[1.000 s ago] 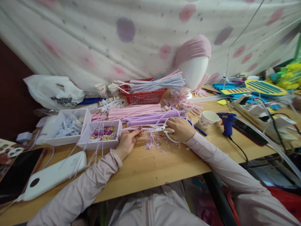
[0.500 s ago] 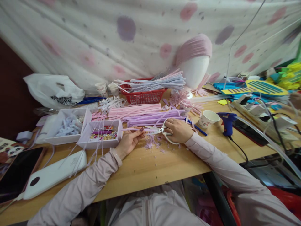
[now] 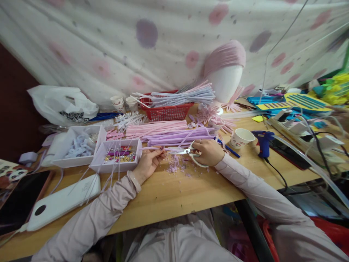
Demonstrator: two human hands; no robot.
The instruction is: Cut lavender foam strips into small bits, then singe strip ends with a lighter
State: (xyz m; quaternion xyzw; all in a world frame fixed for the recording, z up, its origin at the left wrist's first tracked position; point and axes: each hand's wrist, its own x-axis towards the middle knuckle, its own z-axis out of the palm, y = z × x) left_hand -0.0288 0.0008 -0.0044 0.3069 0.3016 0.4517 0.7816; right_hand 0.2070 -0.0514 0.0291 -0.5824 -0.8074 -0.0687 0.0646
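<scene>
The left hand [image 3: 148, 163] pinches a lilac fuzzy stem [image 3: 149, 148] — the right hand [image 3: 210, 153] grips scissors [image 3: 186, 151] — purple clippings [image 3: 173, 167] litter the bench [image 3: 166, 196] between them.

Smooth, lightly sheened wood across the tabletop [image 3: 158, 203]. Shiny metal in the blades of the scissors [image 3: 186, 151], smooth plastic in the handles [image 3: 194, 158]. Fuzzy, matt pile on the purple stems [image 3: 174, 138] and pink stems [image 3: 155, 128]. Toward the tabletop's back edge, openwork plastic in the basket [image 3: 167, 113], thin crinkled plastic in the bag [image 3: 61, 103]. Toward the right edge, smooth plastic on the glue gun [image 3: 263, 145]. Near the front left corner, glassy gloss on the phone [image 3: 24, 202]. Matt, creased cloth in the sleeves [image 3: 105, 209].
</scene>
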